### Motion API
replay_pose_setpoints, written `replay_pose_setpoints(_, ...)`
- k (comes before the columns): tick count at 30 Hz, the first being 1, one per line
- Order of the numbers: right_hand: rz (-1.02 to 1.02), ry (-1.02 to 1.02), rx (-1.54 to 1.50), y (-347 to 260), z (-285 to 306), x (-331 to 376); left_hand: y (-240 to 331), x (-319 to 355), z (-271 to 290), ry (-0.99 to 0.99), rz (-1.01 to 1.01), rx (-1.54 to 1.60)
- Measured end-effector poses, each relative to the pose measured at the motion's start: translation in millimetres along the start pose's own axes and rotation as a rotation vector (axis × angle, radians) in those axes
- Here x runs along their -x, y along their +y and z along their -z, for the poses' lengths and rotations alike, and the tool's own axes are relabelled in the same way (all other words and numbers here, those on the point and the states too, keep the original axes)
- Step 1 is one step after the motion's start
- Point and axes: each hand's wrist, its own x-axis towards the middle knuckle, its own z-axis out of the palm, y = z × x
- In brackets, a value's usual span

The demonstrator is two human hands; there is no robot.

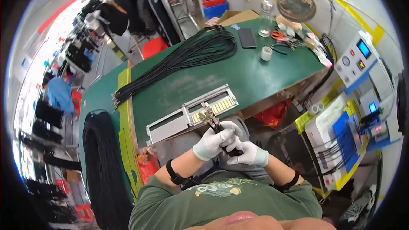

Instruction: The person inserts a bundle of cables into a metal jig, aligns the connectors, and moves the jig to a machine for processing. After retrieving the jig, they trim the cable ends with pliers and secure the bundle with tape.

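Both my hands wear white gloves and meet over the near edge of the green table. My left hand [207,145] is closed around a short bundle of black cables [216,126] with metal connector ends pointing away from me. Close beside it, my right hand [252,154] grips the lower part of the same bundle. The fingers partly hide the cables. Just beyond the connector ends lies a long grey metal fixture [166,133] with a row of pale yellow pieces in its right half. The ends overlap it in view; I cannot tell if they touch.
A long bundle of black cables [191,53] lies across the green table [251,76]; another black bundle [104,166] hangs at left. Toward the back right are a phone [247,38], tape roll [266,53], orange scissors [277,35], bottle [266,19] and fan [297,4]. Machines with screens [358,61] stand right.
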Motion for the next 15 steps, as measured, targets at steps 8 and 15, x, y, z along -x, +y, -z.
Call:
replay_pose_setpoints(8,-0.018,0.686,0.816,90,9,11,130,134,61,0.379,-0.695,0.165)
replay_pose_setpoints(15,0.275,0.491,1.497,-72,31,-141,191,228,169,0.959,-0.890,0.317)
